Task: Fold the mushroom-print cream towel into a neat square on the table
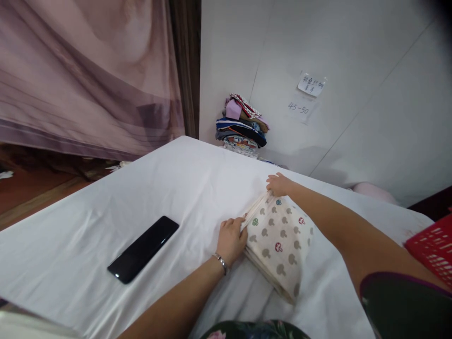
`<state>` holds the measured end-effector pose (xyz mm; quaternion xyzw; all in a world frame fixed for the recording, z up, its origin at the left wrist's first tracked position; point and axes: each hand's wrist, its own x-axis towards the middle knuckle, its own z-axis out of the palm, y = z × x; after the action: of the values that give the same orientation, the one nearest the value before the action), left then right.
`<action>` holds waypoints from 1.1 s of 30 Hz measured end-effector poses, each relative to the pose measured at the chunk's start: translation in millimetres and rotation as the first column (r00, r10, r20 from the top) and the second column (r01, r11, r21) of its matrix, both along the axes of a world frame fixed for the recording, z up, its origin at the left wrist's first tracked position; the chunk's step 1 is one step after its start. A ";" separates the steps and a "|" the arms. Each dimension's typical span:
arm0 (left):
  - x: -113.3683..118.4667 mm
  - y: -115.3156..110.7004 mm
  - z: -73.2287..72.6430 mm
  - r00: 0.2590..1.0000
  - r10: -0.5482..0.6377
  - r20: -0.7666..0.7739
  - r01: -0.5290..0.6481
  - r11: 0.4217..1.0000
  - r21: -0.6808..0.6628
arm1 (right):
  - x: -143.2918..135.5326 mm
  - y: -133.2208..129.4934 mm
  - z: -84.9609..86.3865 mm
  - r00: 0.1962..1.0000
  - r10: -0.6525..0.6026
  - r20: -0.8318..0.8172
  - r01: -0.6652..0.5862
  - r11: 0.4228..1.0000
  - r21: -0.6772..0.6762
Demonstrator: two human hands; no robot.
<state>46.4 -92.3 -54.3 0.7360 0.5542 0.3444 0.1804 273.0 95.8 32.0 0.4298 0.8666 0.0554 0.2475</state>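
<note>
On the white sheet point(197, 188), two hands hold a folded cloth with mushrooms

Right of the middle of the frame, the folded cloth point(278, 245) lies on the white sheet. It is cream, with little mushrooms on it — most are gray-brown, some are red and some are green. It has a few layers, and they show along its lower left edge.

The left hand point(231, 241) is at the cloth's left corner. Its fingers are closed on the edge, and a shiny bracelet point(221, 263) goes around the wrist. The right hand point(278, 184) is at the far corner, up near the back edge of the sheet. It grips the cloth there, with some of its fingers spread out.

Left of the hands, a black phone point(143, 249) lies flat and tilted on the sheet, well apart from the cloth. At the right edge of the frame is a red basket point(432, 245) with holes in it.

Up past the back edge of the sheet, a tall pile of folded clothes point(242, 127) is by the white wall point(353, 47). Two paper notes point(311, 85) are on the wall — the lower one says 45-50. At the upper left of the frame hangs a big pink curtain point(88, 70).
</note>
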 end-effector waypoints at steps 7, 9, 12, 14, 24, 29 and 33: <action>-1.4 1.3 -0.3 0.989 0.088 0.122 -0.078 0.993 -0.083 | -13.0 -12.3 -18.5 0.993 -0.109 -0.036 0.111 0.993 0.036; -1.6 2.1 -0.3 0.985 0.100 0.139 -0.089 0.992 -0.084 | -16.8 -16.7 -23.6 0.984 -0.166 -0.063 0.169 0.985 0.042; -2.2 3.2 -0.7 0.975 0.111 0.192 -0.090 0.989 -0.117 | -18.1 -20.6 -29.0 0.959 -0.258 -0.116 0.264 0.964 0.032; -3.3 3.3 -1.5 0.962 0.117 0.245 -0.079 0.984 -0.157 | -15.8 -21.4 -30.5 0.935 -0.313 -0.164 0.319 0.948 0.009; -4.4 -1.5 -2.7 0.947 0.122 0.298 -0.071 0.982 -0.177 | -12.0 -62.0 -47.0 0.798 -0.334 -0.501 0.440 0.892 0.106; -3.1 3.3 -4.0 0.923 0.162 0.348 -0.090 0.973 -0.214 | -27.1 -90.4 -75.8 0.823 -0.229 -0.520 0.345 0.929 0.136; -4.4 4.3 -4.3 0.879 0.244 0.410 -0.129 0.949 -0.288 | -29.8 -89.1 -76.0 0.833 -0.240 -0.499 0.343 0.931 0.125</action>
<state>42.0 -88.0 -58.6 0.5528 0.6069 0.4443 0.3586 243.1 6.7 -44.0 0.5811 0.8137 0.0006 -0.0136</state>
